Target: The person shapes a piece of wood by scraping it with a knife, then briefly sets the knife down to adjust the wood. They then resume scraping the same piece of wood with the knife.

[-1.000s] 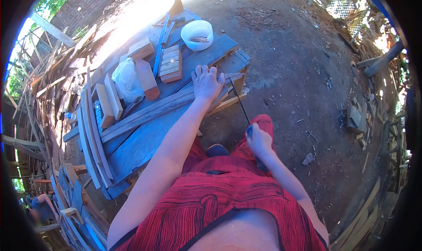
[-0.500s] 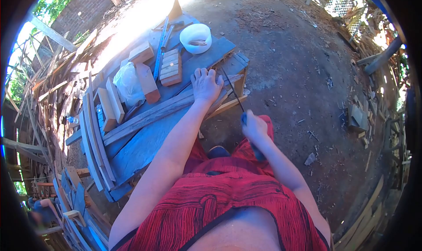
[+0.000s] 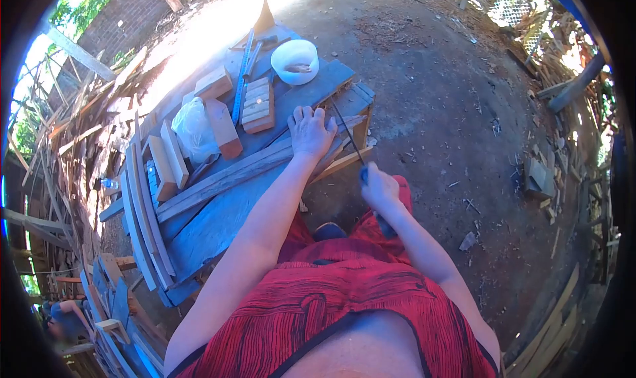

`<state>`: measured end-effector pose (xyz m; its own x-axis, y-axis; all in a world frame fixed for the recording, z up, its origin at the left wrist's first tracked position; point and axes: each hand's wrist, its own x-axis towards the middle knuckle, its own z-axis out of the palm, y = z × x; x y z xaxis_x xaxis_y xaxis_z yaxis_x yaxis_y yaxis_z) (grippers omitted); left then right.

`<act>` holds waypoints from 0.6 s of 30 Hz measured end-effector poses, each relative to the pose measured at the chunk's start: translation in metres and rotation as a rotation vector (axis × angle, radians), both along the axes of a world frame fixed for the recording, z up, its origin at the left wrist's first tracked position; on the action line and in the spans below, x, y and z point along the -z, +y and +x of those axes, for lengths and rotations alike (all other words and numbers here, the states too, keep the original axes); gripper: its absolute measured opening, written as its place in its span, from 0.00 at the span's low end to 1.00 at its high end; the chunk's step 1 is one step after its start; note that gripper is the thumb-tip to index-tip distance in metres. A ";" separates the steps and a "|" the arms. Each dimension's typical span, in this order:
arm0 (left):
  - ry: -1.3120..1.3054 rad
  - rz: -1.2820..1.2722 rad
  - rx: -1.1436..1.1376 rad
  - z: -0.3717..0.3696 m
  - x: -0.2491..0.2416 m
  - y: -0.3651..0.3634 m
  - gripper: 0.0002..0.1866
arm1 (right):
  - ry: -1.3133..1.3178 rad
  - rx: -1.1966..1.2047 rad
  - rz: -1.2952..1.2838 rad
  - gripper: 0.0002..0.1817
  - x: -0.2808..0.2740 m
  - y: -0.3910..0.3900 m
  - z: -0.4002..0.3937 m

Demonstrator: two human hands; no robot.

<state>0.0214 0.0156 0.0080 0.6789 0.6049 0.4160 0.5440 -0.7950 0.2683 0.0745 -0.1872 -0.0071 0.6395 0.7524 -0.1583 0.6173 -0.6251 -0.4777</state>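
My left hand [image 3: 311, 133] presses down on a long wooden strip [image 3: 255, 157] near the right end of the bench, its fingers bent over the wood. In my right hand [image 3: 381, 189] is the dark handle of a thin saw. The saw's narrow blade [image 3: 348, 129] slants up and left across the wood, just right of my left hand; its exact contact with the wood is too small to tell. Beyond my left hand lie a block of joined wood pieces [image 3: 258, 106] and a white round container [image 3: 295, 61].
On the bench [image 3: 222, 219] are a blue ruler [image 3: 242, 80], a hammer [image 3: 254, 57], a clear plastic bag [image 3: 193, 130] and several wood blocks [image 3: 222, 128]. Scrap wood [image 3: 89, 123] is piled at the left. A person [image 3: 69, 315] is partly visible at lower left.
My right hand has moved slightly up and left with the saw. My left hand stays in nearly the same place on the wood.
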 end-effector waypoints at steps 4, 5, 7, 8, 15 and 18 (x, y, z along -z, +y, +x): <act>0.017 -0.003 0.005 0.000 -0.001 0.000 0.15 | 0.069 -0.013 -0.069 0.14 0.000 -0.045 -0.015; 0.022 -0.004 0.015 -0.001 0.001 -0.002 0.15 | 0.063 -0.020 -0.050 0.14 0.000 -0.049 -0.016; 0.018 0.027 0.017 0.000 -0.001 0.000 0.15 | 0.034 -0.001 -0.044 0.14 -0.001 -0.029 -0.009; 0.012 0.035 0.018 0.001 -0.001 0.000 0.15 | 0.001 0.004 -0.037 0.13 -0.002 -0.012 -0.003; 0.014 0.013 0.009 -0.001 -0.001 0.000 0.16 | -0.028 0.004 0.011 0.14 0.010 0.005 0.002; 0.008 0.008 0.004 -0.001 0.002 0.002 0.16 | 0.070 0.021 -0.083 0.15 0.003 -0.035 -0.013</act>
